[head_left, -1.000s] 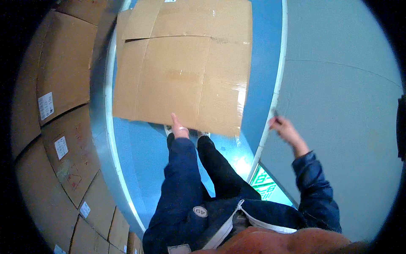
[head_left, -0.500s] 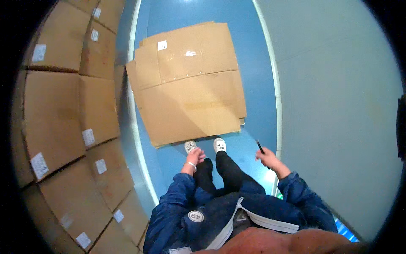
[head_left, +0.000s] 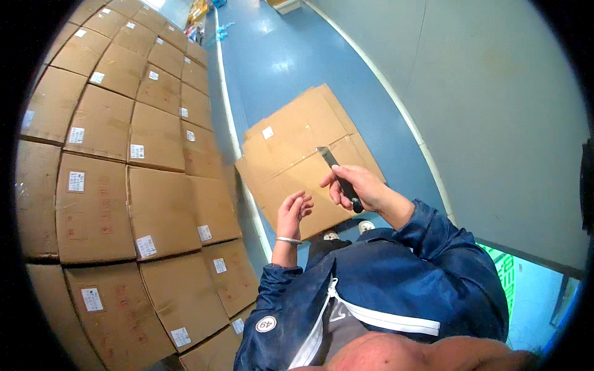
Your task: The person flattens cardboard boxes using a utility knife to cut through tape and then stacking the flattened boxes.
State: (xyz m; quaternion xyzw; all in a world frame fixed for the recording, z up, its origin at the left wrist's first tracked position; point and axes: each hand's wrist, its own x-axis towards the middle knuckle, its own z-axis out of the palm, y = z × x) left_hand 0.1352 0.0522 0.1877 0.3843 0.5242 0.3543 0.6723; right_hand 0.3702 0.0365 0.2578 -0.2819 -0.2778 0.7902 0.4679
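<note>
My right hand (head_left: 359, 187) grips a box cutter (head_left: 348, 188) with a black handle, its blade end pointing up and to the left. The cutter is held over a stack of flattened cardboard sheets (head_left: 291, 148) on the floor ahead of my shoes. To the left of it, my left hand (head_left: 293, 213) is raised near my body with fingers loosely curled and slightly apart. Nothing shows in that hand, and a band circles its wrist. A small white label (head_left: 267, 133) sits on the top sheet.
A tall wall of stacked cardboard boxes (head_left: 158, 191) runs along the left side. On the right rises a grey wall (head_left: 495, 123) with a white strip at its foot. Blue floor (head_left: 272, 62) stretches ahead. A green plastic crate (head_left: 504, 272) shows behind my right arm.
My right hand has lifted the box cutter up and to the left, closer to my left hand. My left hand has risen. The view has tilted up, showing more boxes and floor.
</note>
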